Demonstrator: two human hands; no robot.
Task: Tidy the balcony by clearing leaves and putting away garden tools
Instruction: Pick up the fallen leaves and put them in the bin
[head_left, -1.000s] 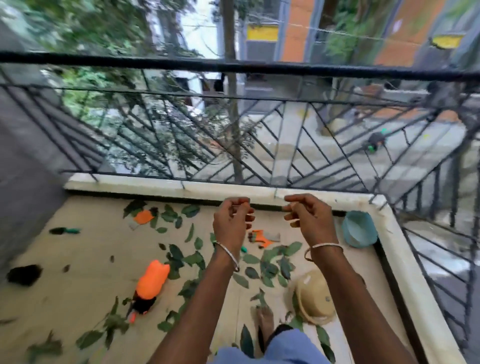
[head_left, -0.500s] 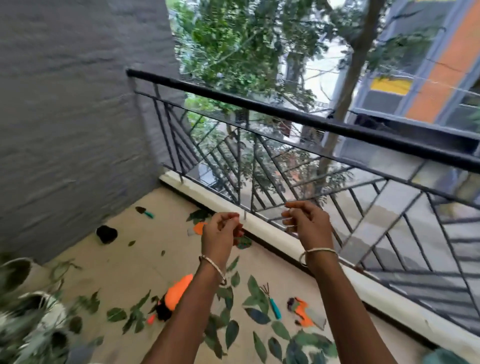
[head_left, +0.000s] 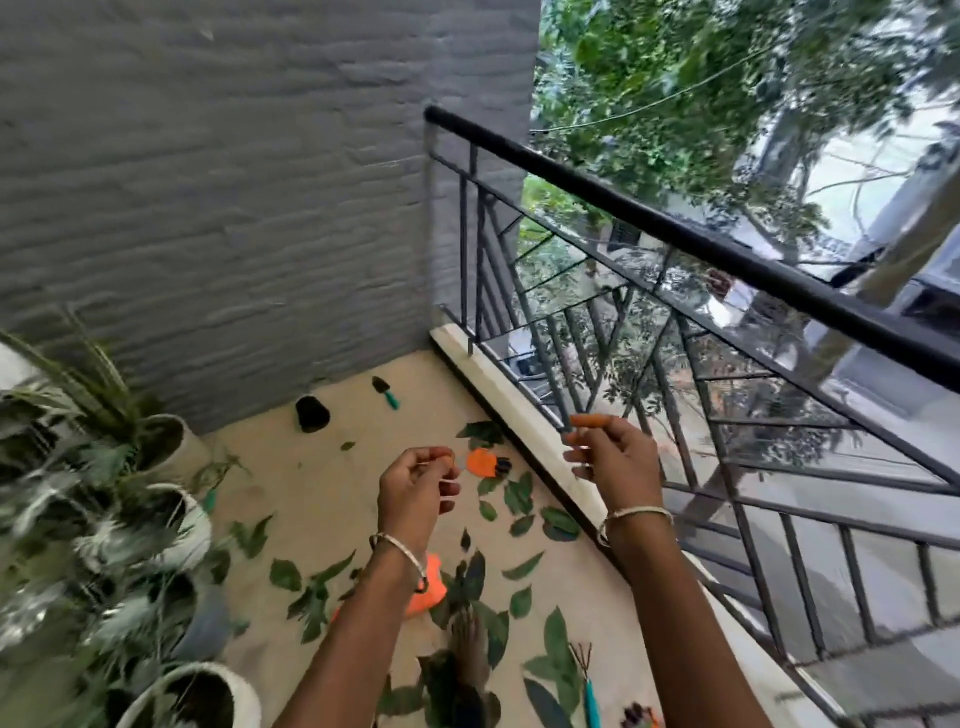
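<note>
Camera has swung left since the earlier view, bringing a grey wall (head_left: 208, 208) and potted plants (head_left: 171, 447) in.
Left hand (head_left: 413, 493) pinches a white strand (head_left: 448, 486); right hand (head_left: 608, 460) is curled, contents unclear. On the floor (head_left: 322, 493): one trowel (head_left: 387, 393), one rake (head_left: 587, 686), two orange items (head_left: 483, 462), some twenty-five leaves (head_left: 558, 522). Likely risk: bare foot (head_left: 467, 639) treading on the rake.

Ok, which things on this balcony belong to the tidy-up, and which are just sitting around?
For the job: scattered leaves, teal-handled trowel, teal-handled hand rake, orange tool by the railing, second orange item mid-floor.

Just there: potted plants, railing, grey wall. The small black pot could go either way.
</note>
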